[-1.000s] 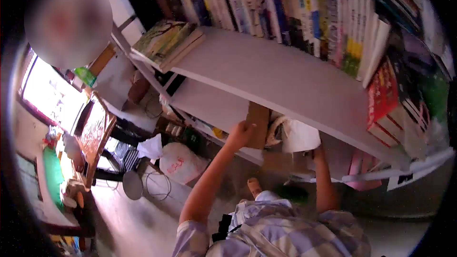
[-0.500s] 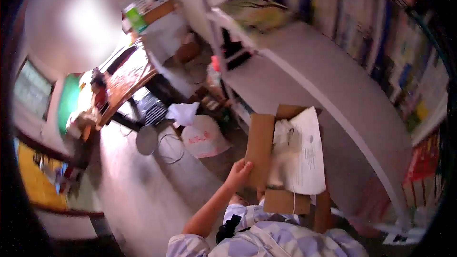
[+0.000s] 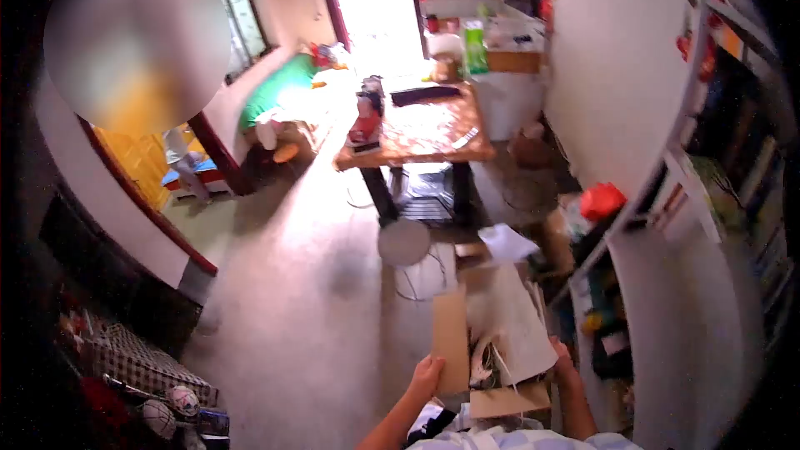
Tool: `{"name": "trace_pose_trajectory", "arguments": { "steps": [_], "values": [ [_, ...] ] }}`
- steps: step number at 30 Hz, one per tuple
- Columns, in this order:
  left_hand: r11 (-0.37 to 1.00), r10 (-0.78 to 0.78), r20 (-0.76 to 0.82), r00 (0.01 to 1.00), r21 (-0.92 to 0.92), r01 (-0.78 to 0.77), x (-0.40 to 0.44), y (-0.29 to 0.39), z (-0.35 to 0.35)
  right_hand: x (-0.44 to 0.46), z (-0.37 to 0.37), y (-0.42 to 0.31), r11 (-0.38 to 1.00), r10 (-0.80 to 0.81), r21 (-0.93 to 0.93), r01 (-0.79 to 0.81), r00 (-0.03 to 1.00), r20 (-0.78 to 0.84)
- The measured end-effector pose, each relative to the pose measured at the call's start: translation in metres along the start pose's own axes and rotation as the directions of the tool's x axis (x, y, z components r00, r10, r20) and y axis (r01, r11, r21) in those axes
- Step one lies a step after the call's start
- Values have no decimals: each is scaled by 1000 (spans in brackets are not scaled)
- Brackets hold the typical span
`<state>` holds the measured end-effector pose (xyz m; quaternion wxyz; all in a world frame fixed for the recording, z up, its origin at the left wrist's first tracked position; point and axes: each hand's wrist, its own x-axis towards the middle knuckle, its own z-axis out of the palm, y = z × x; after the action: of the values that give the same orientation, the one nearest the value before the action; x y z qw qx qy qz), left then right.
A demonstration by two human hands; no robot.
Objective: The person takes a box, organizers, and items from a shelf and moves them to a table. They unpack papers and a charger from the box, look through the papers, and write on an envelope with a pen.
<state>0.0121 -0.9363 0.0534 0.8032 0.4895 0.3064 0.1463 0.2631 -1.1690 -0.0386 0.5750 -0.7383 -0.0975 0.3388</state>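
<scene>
An open cardboard box is held in front of my body, its flaps folded outward. My left hand is closed on the left flap near its lower edge. On the opposite side, my right hand grips the box's right side, its fingers partly hidden. Inside the box stands a large pale sheet of paper, leaning to the right. Thin white string and other small items lie beside the sheet, too blurred to name.
A wooden table stands ahead, with a round stool before it. A white bag lies beyond the box. Metal shelving rises on my right. At lower left are a checked cloth and balls.
My view has swung left, away from the bookshelf toward the table and bright doorway. The box has come along in my hands, and my right hand now shows at its right side.
</scene>
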Motion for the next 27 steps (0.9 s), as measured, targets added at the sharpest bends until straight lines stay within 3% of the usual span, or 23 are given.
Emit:
{"name": "trace_pose_trajectory", "arguments": {
  "steps": [1,3,4,7,8,11,12,14,17,20,23,24,27],
  "values": [
    [1000,17,-44,999,13,-17,3,6,-27,20,27,-3,1000,-2,0,2,997,72],
    [969,126,-165,978,232,-86,16,17,-85,56,83,-14,998,-26,-46,41,961,275],
    [970,142,-215,966,223,-93,24,24,-112,35,128,-76,976,-161,179,123,964,214],
    [992,127,-311,942,50,-117,36,70,-165,35,200,-180,963,-181,-163,215,962,205],
    [991,133,-315,940,17,-134,33,103,-165,57,218,-175,765,-484,-369,527,850,209],
    [954,136,-356,925,299,-25,67,123,-223,77,287,-203,699,-233,-628,342,939,252],
    [942,156,-348,924,335,-32,79,136,-235,73,306,-237,793,-299,-467,391,918,260],
    [912,201,-331,922,406,-53,114,166,-255,130,337,-219,759,-273,-546,355,935,228],
    [749,316,-271,909,659,-64,179,163,-310,187,377,-228,732,-219,-612,298,954,203],
    [728,283,-334,899,685,25,250,183,-334,275,408,-211,701,-320,-611,369,928,193],
    [583,276,-275,921,810,67,330,224,-351,316,435,-264,769,-246,-583,260,963,105],
    [555,289,-258,922,830,58,346,265,-333,340,439,-269,784,-207,-584,210,976,74],
    [385,410,-101,906,920,-71,442,281,-358,398,447,-290,787,-287,-578,216,957,-33]
  ]
}}
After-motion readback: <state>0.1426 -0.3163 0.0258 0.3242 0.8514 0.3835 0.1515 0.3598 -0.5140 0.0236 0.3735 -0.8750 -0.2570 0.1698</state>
